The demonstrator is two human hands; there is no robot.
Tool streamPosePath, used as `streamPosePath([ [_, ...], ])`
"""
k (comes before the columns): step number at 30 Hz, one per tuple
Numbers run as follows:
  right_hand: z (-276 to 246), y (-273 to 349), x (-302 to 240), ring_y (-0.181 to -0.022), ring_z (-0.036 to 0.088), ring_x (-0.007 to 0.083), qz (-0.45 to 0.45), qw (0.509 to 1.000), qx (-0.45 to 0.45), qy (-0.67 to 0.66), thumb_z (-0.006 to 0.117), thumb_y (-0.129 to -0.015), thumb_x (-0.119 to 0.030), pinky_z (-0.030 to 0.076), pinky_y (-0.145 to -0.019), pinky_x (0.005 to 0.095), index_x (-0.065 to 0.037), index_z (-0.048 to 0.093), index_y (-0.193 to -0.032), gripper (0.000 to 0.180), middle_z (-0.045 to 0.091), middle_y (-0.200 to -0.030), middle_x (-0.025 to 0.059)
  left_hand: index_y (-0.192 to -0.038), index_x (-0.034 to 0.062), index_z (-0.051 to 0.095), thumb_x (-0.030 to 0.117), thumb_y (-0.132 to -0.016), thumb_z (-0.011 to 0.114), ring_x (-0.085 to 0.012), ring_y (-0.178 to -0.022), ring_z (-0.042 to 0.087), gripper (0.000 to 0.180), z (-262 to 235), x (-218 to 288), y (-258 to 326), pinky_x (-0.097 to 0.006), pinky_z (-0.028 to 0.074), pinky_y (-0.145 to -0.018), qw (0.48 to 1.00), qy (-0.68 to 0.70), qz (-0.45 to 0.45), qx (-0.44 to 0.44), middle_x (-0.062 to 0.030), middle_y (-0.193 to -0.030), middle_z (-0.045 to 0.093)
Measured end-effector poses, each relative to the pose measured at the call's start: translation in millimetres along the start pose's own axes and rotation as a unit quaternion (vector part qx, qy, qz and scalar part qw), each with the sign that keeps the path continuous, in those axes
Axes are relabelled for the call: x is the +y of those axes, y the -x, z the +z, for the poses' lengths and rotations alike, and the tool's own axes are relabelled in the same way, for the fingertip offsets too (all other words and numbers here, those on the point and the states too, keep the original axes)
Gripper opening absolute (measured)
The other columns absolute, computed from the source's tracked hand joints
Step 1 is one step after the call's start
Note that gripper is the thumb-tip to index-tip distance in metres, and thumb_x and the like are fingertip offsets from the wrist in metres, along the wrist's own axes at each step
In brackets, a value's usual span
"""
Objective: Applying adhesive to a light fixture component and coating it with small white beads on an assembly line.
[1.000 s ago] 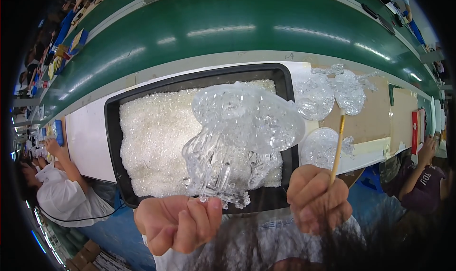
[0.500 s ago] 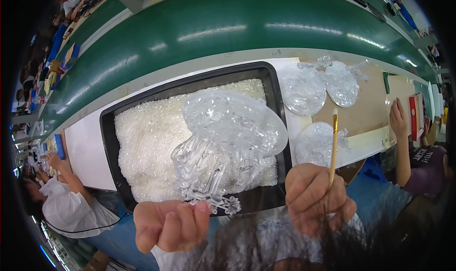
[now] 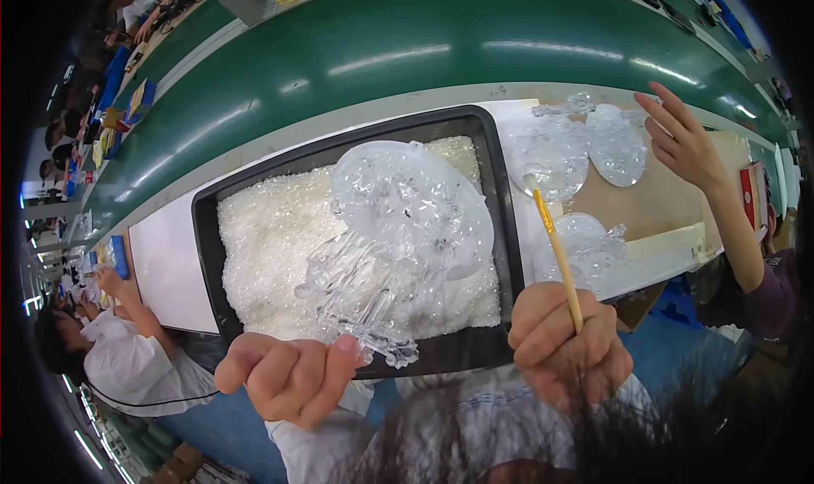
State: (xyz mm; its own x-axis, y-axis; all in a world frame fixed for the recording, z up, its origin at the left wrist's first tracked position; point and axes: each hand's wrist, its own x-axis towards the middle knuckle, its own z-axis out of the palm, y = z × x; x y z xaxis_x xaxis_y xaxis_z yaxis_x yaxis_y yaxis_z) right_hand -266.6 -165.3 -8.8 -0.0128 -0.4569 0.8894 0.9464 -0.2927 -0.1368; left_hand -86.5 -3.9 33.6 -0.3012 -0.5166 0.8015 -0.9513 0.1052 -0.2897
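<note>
My left hand (image 3: 292, 378), fingers curled, pinches the near end of a clear plastic piece (image 3: 411, 204). It has a round disc and a branching, figure-like part, with shiny flakes over the disc. The piece is held over a black tray (image 3: 206, 268) of glittering clear-white flakes (image 3: 263, 259). My right hand (image 3: 570, 344) is closed around the wooden handle of a small paintbrush (image 3: 555, 251) with a gold-coloured ferrule. Its pale bristles point up and away, right of the tray. They overlap another disc in view; I cannot tell whether they touch it.
Several similar clear discs lie right of the tray: one at the back (image 3: 549, 149), one beside it (image 3: 616, 149), one nearer (image 3: 577, 242). A co-worker's hand (image 3: 685, 145) reaches in from the right. A green belt (image 3: 373, 39) runs behind. Another person (image 3: 127, 348) sits at left.
The clear piece has tilted, with its disc now facing up more. My brush has swung from upright to leaning left. The co-worker's hand has reached farther in toward the back discs.
</note>
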Motion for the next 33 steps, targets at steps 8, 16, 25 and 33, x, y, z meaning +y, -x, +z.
streamPosePath([
  [8, -4, -2, -1, -0.037, 0.045, 0.0158, 0.032, 0.998, 0.0, -0.049, 0.055, -0.098, -0.02, 0.027, -0.029, 0.0269, 0.003, 0.059, -0.077, 0.031, 0.04, -0.058, 0.0047, -0.075, 0.0208, 0.073, 0.031, -0.063, 0.071, -0.0077, -0.061, 0.042, 0.016, -6, 2, -1, -0.032, 0.023, -0.073, 0.998, -0.003, -0.041, -0.053, 0.0095, -0.054, 0.042],
  [16, -9, -3, -7, -0.04, 0.049, 0.0177, 0.075, 0.995, -0.03, -0.053, 0.053, -0.099, -0.018, 0.029, -0.03, 0.0271, 0.001, 0.059, -0.077, 0.03, 0.042, -0.06, 0.006, -0.079, 0.0259, 0.071, 0.041, -0.066, 0.077, -0.012, -0.072, 0.048, 0.021, -25, 2, -4, -0.037, 0.031, -0.077, 0.983, -0.004, -0.046, -0.176, 0.0095, -0.061, 0.05],
  [25, -12, -2, -14, -0.04, 0.05, 0.0185, 0.124, 0.991, -0.021, -0.05, 0.053, -0.096, -0.016, 0.031, -0.03, 0.0266, -0.001, 0.06, -0.077, 0.025, 0.043, -0.06, 0.0059, -0.072, 0.022, 0.071, 0.037, -0.074, 0.072, -0.0059, -0.065, 0.045, 0.015, -3, -8, -2, -0.032, 0.024, -0.077, 0.998, 0.021, -0.008, -0.061, 0.0113, -0.058, 0.045],
  [33, -7, -4, -7, -0.039, 0.051, 0.0175, 0.094, 0.994, 0.0, -0.048, 0.055, -0.095, -0.017, 0.034, -0.03, 0.0257, -0.003, 0.059, -0.076, 0.024, 0.043, -0.059, 0.005, -0.077, 0.021, 0.068, 0.048, -0.073, 0.077, -0.0128, -0.067, 0.046, 0.028, -10, -10, -5, -0.037, 0.025, -0.072, 0.996, 0.007, 0.043, -0.084, 0.007, -0.059, 0.048],
])
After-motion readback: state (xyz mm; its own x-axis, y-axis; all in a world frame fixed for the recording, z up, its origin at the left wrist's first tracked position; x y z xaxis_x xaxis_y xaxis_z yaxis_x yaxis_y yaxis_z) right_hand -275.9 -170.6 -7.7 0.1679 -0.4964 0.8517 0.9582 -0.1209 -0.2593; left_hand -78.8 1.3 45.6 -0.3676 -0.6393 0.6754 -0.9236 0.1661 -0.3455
